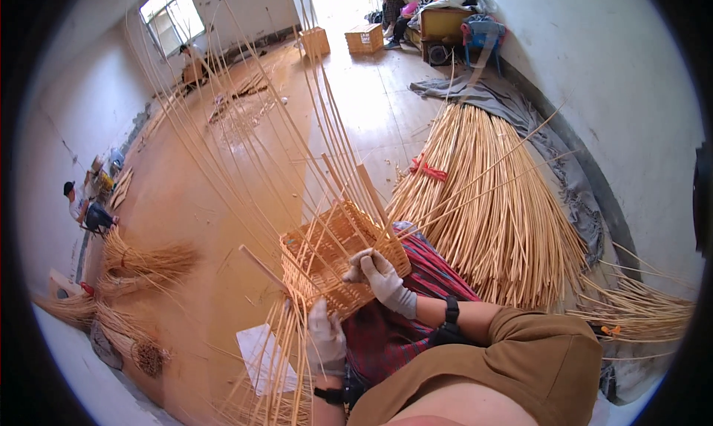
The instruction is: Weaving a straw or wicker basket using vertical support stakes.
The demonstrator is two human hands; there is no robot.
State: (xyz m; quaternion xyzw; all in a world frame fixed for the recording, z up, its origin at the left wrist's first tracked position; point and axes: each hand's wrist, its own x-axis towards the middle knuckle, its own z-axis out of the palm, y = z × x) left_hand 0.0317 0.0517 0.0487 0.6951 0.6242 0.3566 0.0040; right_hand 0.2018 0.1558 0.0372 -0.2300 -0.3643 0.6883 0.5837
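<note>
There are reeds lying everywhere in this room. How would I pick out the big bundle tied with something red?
Start at the pale wall on the right and the grey cloth spread on the floor along its foot. The large fan-shaped bundle of pale yellow reeds lies with its narrow end on that cloth. Unlike the smaller, darker sheaves across the floor, it is bound near its narrow end by a red tie.
</note>
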